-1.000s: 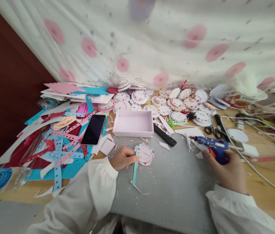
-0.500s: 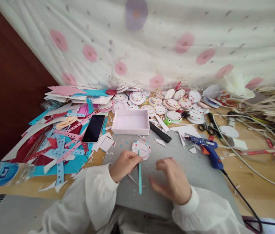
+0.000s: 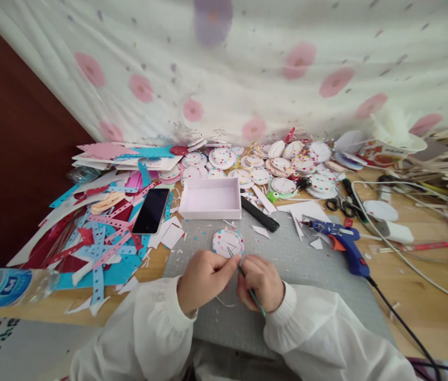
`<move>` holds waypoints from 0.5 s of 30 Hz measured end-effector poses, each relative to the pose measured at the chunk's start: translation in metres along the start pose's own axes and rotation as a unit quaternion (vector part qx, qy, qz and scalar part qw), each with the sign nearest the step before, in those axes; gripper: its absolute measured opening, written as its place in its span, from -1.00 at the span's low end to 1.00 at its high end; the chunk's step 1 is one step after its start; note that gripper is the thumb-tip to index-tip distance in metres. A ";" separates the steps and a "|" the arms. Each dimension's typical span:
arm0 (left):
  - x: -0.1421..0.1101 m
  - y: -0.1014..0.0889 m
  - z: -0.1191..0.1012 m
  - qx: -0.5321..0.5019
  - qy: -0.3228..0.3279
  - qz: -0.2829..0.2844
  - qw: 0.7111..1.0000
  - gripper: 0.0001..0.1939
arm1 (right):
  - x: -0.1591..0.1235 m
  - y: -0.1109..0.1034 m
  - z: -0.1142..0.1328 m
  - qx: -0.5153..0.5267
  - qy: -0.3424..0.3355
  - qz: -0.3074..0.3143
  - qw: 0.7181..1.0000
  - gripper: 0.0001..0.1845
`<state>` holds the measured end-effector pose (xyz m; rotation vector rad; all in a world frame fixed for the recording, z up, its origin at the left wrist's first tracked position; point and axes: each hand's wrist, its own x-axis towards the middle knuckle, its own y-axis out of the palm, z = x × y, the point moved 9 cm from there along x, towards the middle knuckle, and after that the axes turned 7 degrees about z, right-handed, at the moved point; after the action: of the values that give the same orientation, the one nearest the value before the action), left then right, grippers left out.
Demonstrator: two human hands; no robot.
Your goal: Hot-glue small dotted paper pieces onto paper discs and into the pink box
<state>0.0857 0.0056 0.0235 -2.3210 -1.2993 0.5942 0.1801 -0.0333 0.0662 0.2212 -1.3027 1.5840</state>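
My left hand (image 3: pixel 203 278) and my right hand (image 3: pixel 259 280) meet over the grey cutting mat (image 3: pixel 299 275), both pinched on a thin teal paper strip (image 3: pixel 249 288) that runs down between them. The strip's upper end reaches a white paper disc with coloured dots (image 3: pixel 227 242) lying flat on the mat just beyond my fingers. A blue hot glue gun (image 3: pixel 343 242) lies on the mat's right side, apart from my right hand, its black cord trailing off to the lower right.
A shallow pink box (image 3: pixel 210 198), a black phone (image 3: pixel 151 210) and a black knife handle (image 3: pixel 259 214) lie behind the mat. Several dotted discs (image 3: pixel 279 169) pile at the back. Punched paper strips (image 3: pixel 100 238) cover the left; scissors (image 3: pixel 340 203), cables and a plastic bottle (image 3: pixel 5 286) surround.
My right hand let go of the glue gun, which now lies on the mat, and came left to join my left hand on the teal strip. The strip has tilted in my fingers.
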 end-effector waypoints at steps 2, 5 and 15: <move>0.003 -0.021 -0.014 0.068 0.088 -0.046 0.993 -0.48 | -0.004 -0.002 -0.012 0.032 0.034 -0.030 0.998 -0.70; 0.008 -0.047 -0.032 0.111 0.234 -0.103 0.960 -0.76 | -0.018 -0.011 -0.039 0.122 0.129 -0.128 0.976 -0.74; 0.034 -0.021 -0.004 0.141 0.331 0.001 0.933 -0.36 | -0.041 0.009 -0.079 0.440 0.300 -0.216 0.818 -0.77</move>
<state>0.0894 0.0449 0.0324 -2.0122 -0.8259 -0.0271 0.2263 0.0076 0.0016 0.4959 0.0463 1.5556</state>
